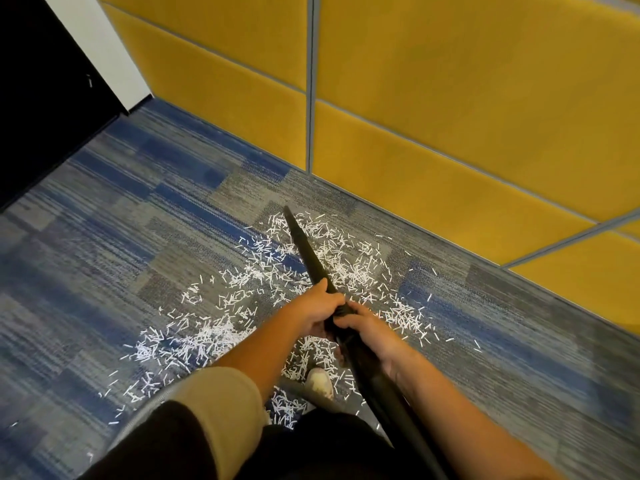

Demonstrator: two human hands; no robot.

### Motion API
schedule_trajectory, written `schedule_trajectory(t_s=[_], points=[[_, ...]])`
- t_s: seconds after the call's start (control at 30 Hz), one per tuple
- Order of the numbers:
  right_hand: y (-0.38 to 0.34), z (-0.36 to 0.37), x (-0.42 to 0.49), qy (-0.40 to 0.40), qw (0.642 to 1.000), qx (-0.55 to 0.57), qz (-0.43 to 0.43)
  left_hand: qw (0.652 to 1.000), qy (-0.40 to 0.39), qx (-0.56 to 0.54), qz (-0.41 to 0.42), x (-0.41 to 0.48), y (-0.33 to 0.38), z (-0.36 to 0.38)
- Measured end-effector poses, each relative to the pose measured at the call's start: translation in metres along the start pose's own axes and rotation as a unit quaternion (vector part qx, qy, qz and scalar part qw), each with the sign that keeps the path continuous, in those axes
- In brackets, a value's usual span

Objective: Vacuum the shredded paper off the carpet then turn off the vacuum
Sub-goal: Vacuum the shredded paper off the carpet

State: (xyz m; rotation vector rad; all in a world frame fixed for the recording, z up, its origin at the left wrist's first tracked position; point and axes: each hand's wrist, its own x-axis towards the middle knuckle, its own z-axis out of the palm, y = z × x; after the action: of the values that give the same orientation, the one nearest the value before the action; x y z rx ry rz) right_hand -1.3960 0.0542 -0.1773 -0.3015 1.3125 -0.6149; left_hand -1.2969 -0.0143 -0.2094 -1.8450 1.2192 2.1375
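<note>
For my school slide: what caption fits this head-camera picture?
Left hand and right hand grip a black vacuum wand, its tip among shredded paper on blue-grey carpet by yellow wall panels.

White shredded paper (258,273) is lying on streaky blue-and-grey carpet (104,237); mustard-yellow wall panels (450,98) are filling the upper right — the vacuum wand (305,251) is looking black, perhaps dark grey.

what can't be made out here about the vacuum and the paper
Vacuum body and switch: outside the head view; the wand, gripped by the left hand and right hand, runs off the bottom edge.
Nozzle tip: its opening is too small and dark against the carpet.
Shredded paper near the feet: partly hidden by the left forearm and dark clothing.
</note>
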Motion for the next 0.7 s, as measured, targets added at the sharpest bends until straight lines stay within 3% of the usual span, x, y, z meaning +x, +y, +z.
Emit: schedule_trajectory(t_s=[0.7], points=[[0.036, 0.017, -0.028, -0.031, 0.999, -0.037, 0.02, 0.999, -0.026, 0.018, -0.013, -0.036, -0.037, -0.001]])
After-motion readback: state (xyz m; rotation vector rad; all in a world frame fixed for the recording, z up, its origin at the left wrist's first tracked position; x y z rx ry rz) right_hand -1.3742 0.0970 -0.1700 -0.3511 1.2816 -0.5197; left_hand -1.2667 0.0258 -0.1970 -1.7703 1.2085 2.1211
